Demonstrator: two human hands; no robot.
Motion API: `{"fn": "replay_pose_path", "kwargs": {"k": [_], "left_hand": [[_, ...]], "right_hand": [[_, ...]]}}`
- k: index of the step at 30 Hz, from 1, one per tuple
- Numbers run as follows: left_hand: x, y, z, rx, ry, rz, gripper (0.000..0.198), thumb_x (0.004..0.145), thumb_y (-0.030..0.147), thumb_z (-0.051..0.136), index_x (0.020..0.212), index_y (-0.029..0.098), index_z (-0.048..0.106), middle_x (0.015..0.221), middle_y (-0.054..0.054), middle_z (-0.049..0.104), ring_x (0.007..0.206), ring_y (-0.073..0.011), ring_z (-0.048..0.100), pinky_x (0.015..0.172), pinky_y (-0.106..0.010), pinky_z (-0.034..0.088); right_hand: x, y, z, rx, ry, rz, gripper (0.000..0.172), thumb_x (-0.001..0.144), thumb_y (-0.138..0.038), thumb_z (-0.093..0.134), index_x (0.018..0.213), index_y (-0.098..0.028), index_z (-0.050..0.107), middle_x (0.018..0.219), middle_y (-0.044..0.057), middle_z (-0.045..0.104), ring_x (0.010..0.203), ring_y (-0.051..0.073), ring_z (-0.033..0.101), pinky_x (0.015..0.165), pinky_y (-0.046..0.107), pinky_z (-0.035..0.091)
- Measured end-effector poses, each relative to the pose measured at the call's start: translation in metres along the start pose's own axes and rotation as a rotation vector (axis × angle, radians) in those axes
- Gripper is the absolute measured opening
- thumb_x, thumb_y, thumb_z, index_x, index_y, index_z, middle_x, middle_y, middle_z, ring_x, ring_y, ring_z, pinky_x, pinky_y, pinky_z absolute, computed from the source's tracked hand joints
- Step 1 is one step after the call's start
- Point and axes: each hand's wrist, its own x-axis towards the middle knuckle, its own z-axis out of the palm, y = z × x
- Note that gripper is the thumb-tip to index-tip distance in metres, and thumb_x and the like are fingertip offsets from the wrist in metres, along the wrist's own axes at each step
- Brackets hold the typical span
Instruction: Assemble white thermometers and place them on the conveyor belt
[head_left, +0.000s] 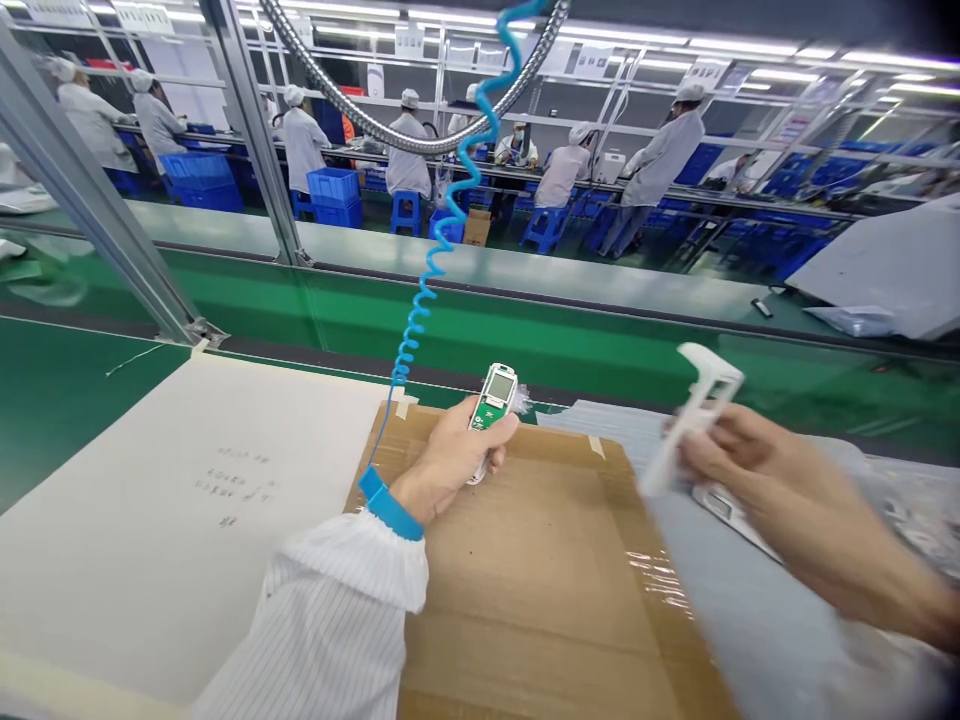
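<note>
My left hand (457, 450) is closed around a slim handheld device (493, 405) whose inside is bare: a small grey screen and a green circuit board show in a white frame. It is held above a taped brown cardboard sheet (540, 560). A blue wrist strap circles this wrist. My right hand (742, 460), blurred by motion, grips a white plastic housing (697, 410) with a rectangular window cut in it. Beneath that hand, another white housing (724, 508) lies on a pale foam sheet (720, 590), partly hidden.
A coiled blue cord (431, 270) runs up from the wrist strap. Left of the cardboard lies white paper (135, 500) with handwriting. Clear plastic bags (922, 510) lie at the right. A green barrier (360, 310) and metal post (255, 130) stand ahead; co-workers sit and stand beyond.
</note>
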Motion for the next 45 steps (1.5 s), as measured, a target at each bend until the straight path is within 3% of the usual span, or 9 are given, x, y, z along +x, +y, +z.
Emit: {"fn": "replay_pose_path", "kwargs": {"k": [5,8,11,14,18,23,28,35,45], "left_hand": [[0.000,0.001,0.001,0.056,-0.042,-0.065,0.052,0.085,0.069,0.067,0.097,0.018,0.064,0.064,0.002,0.055,0.051,-0.0080,0.047,0.047,-0.023,0.028],[0.002,0.002,0.000,-0.044,-0.081,-0.084,0.046,0.078,0.057,0.081,0.094,0.017,0.064,0.073,0.001,0.058,0.052,-0.0053,0.046,0.048,-0.021,0.030],[0.004,0.000,-0.001,-0.056,0.032,-0.060,0.042,0.070,0.042,0.089,0.090,0.017,0.063,0.072,0.002,0.057,0.053,-0.0040,0.044,0.048,-0.020,0.029],[0.006,-0.002,-0.002,-0.003,0.154,-0.018,0.040,0.067,0.038,0.089,0.085,0.016,0.061,0.074,0.001,0.058,0.053,-0.0044,0.045,0.048,-0.021,0.029],[0.008,-0.001,-0.005,0.034,0.299,0.046,0.036,0.068,0.034,0.086,0.079,0.017,0.056,0.073,0.002,0.057,0.054,-0.0048,0.045,0.049,-0.021,0.031],[0.010,-0.001,-0.010,0.232,0.462,0.147,0.035,0.073,0.034,0.084,0.078,0.020,0.053,0.065,0.005,0.054,0.053,-0.0075,0.045,0.053,-0.024,0.034],[0.010,-0.004,-0.011,0.454,0.449,0.239,0.041,0.074,0.050,0.084,0.082,0.020,0.057,0.073,0.002,0.062,0.064,-0.0130,0.053,0.063,-0.027,0.039],[0.009,-0.009,-0.016,0.797,0.431,0.246,0.034,0.077,0.043,0.083,0.096,0.022,0.065,0.083,-0.002,0.071,0.073,-0.0193,0.062,0.066,-0.029,0.039],[0.007,-0.005,-0.012,0.746,0.368,0.271,0.037,0.081,0.050,0.080,0.101,0.021,0.069,0.089,-0.004,0.074,0.078,-0.0200,0.064,0.068,-0.028,0.041]], "right_hand": [[0.008,-0.046,0.113,0.776,-0.250,-0.062,0.040,0.077,-0.059,0.082,0.084,-0.028,0.058,0.089,-0.001,0.064,0.061,0.013,0.052,0.057,0.031,0.047],[0.010,-0.036,0.139,0.877,-0.286,-0.082,0.030,0.083,-0.053,0.080,0.091,-0.030,0.063,0.092,-0.002,0.066,0.066,0.014,0.056,0.064,0.032,0.051],[0.007,-0.018,0.133,0.854,-0.327,-0.057,0.043,0.085,-0.048,0.080,0.121,-0.035,0.062,0.130,0.003,0.070,0.105,0.022,0.068,0.093,0.041,0.056],[0.004,-0.007,0.118,0.805,-0.371,-0.045,0.057,0.087,-0.045,0.079,0.138,-0.039,0.055,0.154,0.004,0.057,0.137,0.027,0.056,0.113,0.050,0.046],[0.004,-0.003,0.112,0.771,-0.404,-0.046,0.070,0.084,-0.041,0.083,0.146,-0.039,0.050,0.150,0.006,0.062,0.134,0.028,0.060,0.116,0.054,0.043],[0.006,-0.004,0.118,0.825,-0.361,-0.055,0.045,0.091,-0.044,0.076,0.132,-0.032,0.061,0.143,0.006,0.067,0.125,0.026,0.066,0.114,0.050,0.048],[0.005,-0.009,0.121,0.912,-0.337,-0.035,0.038,0.094,-0.049,0.070,0.127,-0.031,0.062,0.142,0.006,0.067,0.130,0.027,0.063,0.119,0.055,0.044],[0.004,-0.010,0.121,0.868,-0.396,-0.037,0.038,0.097,-0.052,0.064,0.128,-0.030,0.059,0.146,0.006,0.064,0.131,0.027,0.063,0.122,0.054,0.040],[0.001,-0.012,0.120,0.762,-0.479,-0.128,0.040,0.096,-0.053,0.065,0.130,-0.031,0.059,0.144,0.007,0.065,0.135,0.028,0.059,0.119,0.053,0.042]]}}
